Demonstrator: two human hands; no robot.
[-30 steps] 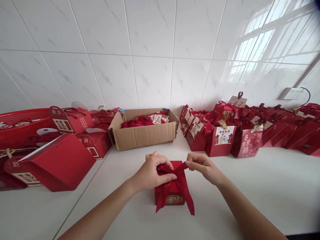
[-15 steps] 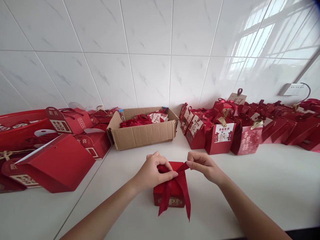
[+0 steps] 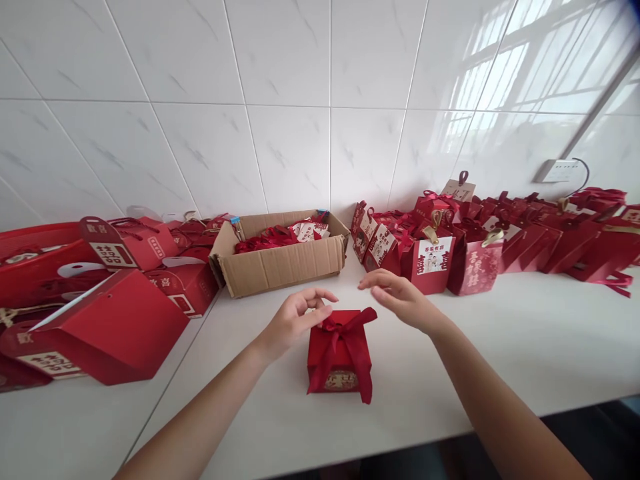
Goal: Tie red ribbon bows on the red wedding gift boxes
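Observation:
A small red gift box (image 3: 316, 350) with a gold emblem on its front stands on the white table. On its top is a red ribbon (image 3: 350, 340) tied in a bow, its two tails hanging down the front. My left hand (image 3: 299, 319) is just left of the bow, thumb and fingers apart, holding nothing; whether the thumb touches the ribbon's left loop I cannot tell. Above and right of the box, my right hand (image 3: 400, 299) hovers with its fingers loosely bent and apart, clear of the ribbon.
Behind the gift box, a cardboard box (image 3: 285, 270) holds red ribbons and printed cards. Several red gift bags (image 3: 435, 267) line the wall at right. Larger red boxes (image 3: 115, 333) and a red basket (image 3: 40, 267) stand at left. A power socket (image 3: 556, 171) is on the tiled wall.
Both hands have let go of the ribbon bow. The right hand has risen away from it, and the left has drawn back a little. The view has shifted slightly right.

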